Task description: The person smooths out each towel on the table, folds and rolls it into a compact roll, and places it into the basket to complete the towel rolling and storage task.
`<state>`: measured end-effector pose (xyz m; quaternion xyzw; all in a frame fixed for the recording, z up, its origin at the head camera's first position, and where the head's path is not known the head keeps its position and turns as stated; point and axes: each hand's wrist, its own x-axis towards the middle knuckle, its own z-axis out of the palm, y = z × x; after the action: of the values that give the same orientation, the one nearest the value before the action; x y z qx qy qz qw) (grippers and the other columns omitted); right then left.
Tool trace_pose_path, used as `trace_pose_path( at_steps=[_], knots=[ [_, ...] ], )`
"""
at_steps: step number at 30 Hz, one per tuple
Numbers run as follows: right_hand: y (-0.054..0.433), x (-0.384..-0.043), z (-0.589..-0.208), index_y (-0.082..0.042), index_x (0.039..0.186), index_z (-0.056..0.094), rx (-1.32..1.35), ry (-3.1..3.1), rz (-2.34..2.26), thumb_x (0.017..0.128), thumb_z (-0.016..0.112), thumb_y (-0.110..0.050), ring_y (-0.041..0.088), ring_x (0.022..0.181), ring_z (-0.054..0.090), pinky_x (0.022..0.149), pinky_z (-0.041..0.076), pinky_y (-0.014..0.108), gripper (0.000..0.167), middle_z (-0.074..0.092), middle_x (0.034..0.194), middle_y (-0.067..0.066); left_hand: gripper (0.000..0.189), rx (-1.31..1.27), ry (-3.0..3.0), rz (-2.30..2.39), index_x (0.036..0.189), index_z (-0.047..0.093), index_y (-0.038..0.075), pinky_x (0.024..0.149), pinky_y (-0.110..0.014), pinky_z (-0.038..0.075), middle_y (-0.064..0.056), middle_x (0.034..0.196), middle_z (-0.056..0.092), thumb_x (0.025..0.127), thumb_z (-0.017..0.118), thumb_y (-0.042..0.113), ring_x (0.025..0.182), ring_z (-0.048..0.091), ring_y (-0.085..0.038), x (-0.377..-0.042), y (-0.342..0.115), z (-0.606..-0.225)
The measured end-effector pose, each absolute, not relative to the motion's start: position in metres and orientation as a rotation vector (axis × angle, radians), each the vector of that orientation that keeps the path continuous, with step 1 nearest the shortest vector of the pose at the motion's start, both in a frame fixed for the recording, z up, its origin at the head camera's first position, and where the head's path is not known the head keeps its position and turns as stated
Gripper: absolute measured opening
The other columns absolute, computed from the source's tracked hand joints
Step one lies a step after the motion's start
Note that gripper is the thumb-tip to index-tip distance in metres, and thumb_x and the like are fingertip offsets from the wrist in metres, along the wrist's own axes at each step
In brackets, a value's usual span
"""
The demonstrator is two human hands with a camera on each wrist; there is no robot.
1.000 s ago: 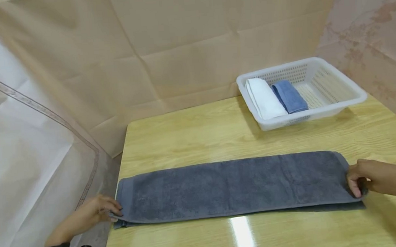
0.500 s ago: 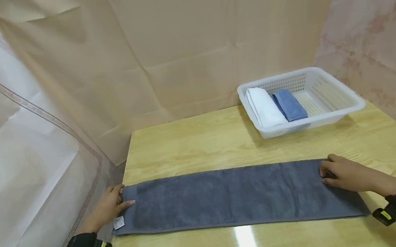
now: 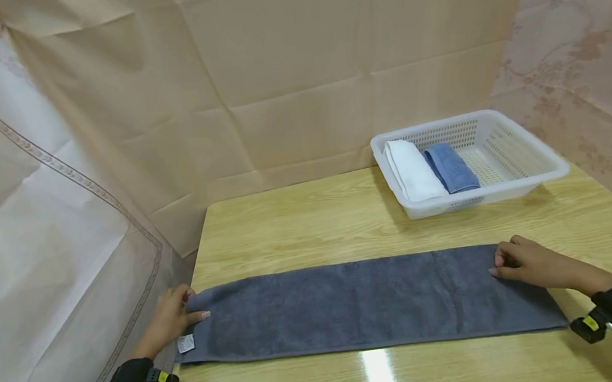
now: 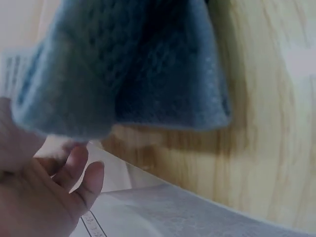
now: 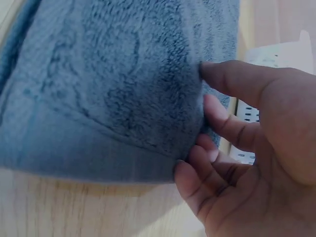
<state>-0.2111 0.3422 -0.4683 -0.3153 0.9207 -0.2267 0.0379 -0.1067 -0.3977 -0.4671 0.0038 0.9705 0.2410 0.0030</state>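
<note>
A dark grey towel (image 3: pixel 335 307), folded into a long strip, lies across the table with a small white label (image 3: pixel 186 343) at its left end. At the towel's far left corner is my left hand (image 3: pixel 168 319), thumb over the top and fingers at the end edge. The left wrist view shows the raised, bent towel end (image 4: pixel 123 74) above the fingers. My right hand (image 3: pixel 529 264) pinches the far edge near the right end. In the right wrist view, its thumb (image 5: pixel 232 79) lies at the towel's edge and the other fingers curl at its side.
A white plastic basket (image 3: pixel 542 175) stands at the back right, holding a folded white towel (image 3: pixel 413 171) and a folded blue towel (image 3: pixel 450 168). Wooden tabletop (image 3: pixel 287 228) shows beyond the grey towel. Beige cloth (image 3: pixel 288 85) hangs behind the table.
Both hands have moved from the near corners of the grey towel to its far edge. The near edge has come down flat, and the white label has come into view.
</note>
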Motion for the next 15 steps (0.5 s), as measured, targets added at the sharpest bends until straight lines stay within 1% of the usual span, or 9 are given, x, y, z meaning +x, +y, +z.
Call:
trace_pose_path(
  at_steps=[1,3,6,8,9,10,11,13,15],
  knots=[
    [0.342,-0.212,-0.469,-0.021,0.085,0.054,-1.002,2.835,-0.705,0.089,0.080,-0.012,0.002,0.072,0.031,0.061,0.028,0.024,0.029,0.040,0.080,-0.006,0.045,0.005,3.034,0.768,0.098,0.053,0.003,0.065,-0.034,0.035,-0.007,0.084,0.045,0.077,0.091,0.013,0.078,0.043,-0.023,-0.106,-0.398,-0.467],
    [0.341,-0.215,-0.469,-0.020,0.084,0.053,-1.033,2.836,-0.715,0.090,0.080,-0.011,0.001,0.071,0.032,0.060,0.028,0.024,0.028,0.040,0.079,-0.007,0.047,-0.016,3.003,0.780,0.103,0.051,0.003,0.063,-0.032,0.036,-0.005,0.082,0.045,0.080,0.090,0.014,0.074,0.043,-0.021,-0.104,-0.399,-0.466],
    [0.333,-0.220,-0.463,-0.019,0.083,0.055,-0.997,2.813,-0.668,0.092,0.078,-0.013,0.001,0.066,0.033,0.059,0.029,0.024,0.025,0.041,0.075,-0.008,0.051,-0.032,2.937,0.833,0.122,0.048,0.003,0.059,-0.032,0.038,-0.007,0.082,0.047,0.088,0.083,0.018,0.070,0.046,-0.021,-0.101,-0.398,-0.460],
    [0.322,-0.223,-0.457,-0.018,0.083,0.058,-0.951,2.803,-0.615,0.094,0.075,-0.015,0.001,0.063,0.035,0.058,0.031,0.025,0.021,0.044,0.072,-0.008,0.055,0.006,2.924,0.876,0.136,0.044,0.007,0.063,-0.034,0.045,-0.014,0.096,0.056,0.094,0.078,0.022,0.079,0.055,-0.024,-0.101,-0.394,-0.453],
    [0.314,-0.224,-0.453,-0.017,0.085,0.059,-0.929,2.795,-0.594,0.096,0.074,-0.016,0.001,0.061,0.036,0.057,0.031,0.025,0.019,0.045,0.072,-0.009,0.054,0.033,2.911,0.924,0.139,0.044,0.010,0.066,-0.036,0.047,-0.016,0.102,0.058,0.097,0.075,0.023,0.084,0.058,-0.027,-0.102,-0.390,-0.447],
    [0.305,-0.224,-0.448,-0.016,0.086,0.061,-0.912,2.787,-0.584,0.097,0.073,-0.017,0.001,0.060,0.037,0.056,0.032,0.025,0.016,0.047,0.071,-0.010,0.050,0.068,2.890,0.989,0.140,0.047,0.012,0.070,-0.039,0.050,-0.019,0.110,0.060,0.099,0.072,0.023,0.091,0.060,-0.030,-0.103,-0.384,-0.440],
    [0.293,-0.224,-0.443,-0.016,0.087,0.062,-0.900,2.777,-0.587,0.098,0.071,-0.018,0.002,0.059,0.038,0.056,0.033,0.026,0.014,0.049,0.071,-0.010,0.045,0.098,2.865,1.041,0.140,0.050,0.014,0.074,-0.040,0.052,-0.019,0.118,0.061,0.101,0.070,0.024,0.098,0.061,-0.031,-0.105,-0.376,-0.432],
    [0.265,-0.222,-0.434,-0.016,0.090,0.065,-0.915,2.756,-0.637,0.100,0.070,-0.019,0.002,0.059,0.040,0.056,0.034,0.026,0.012,0.051,0.071,-0.011,0.035,0.169,2.793,1.143,0.135,0.058,0.017,0.077,-0.045,0.054,-0.013,0.132,0.060,0.103,0.066,0.026,0.104,0.062,-0.032,-0.111,-0.358,-0.416],
    [0.230,-0.218,-0.424,-0.017,0.092,0.066,-0.962,2.705,-0.734,0.102,0.068,-0.023,0.003,0.059,0.042,0.055,0.036,0.026,0.012,0.053,0.072,-0.011,0.026,0.192,2.677,1.263,0.127,0.065,0.018,0.075,-0.045,0.056,-0.009,0.128,0.061,0.103,0.065,0.028,0.099,0.063,-0.030,-0.118,-0.337,-0.400]
  ],
)
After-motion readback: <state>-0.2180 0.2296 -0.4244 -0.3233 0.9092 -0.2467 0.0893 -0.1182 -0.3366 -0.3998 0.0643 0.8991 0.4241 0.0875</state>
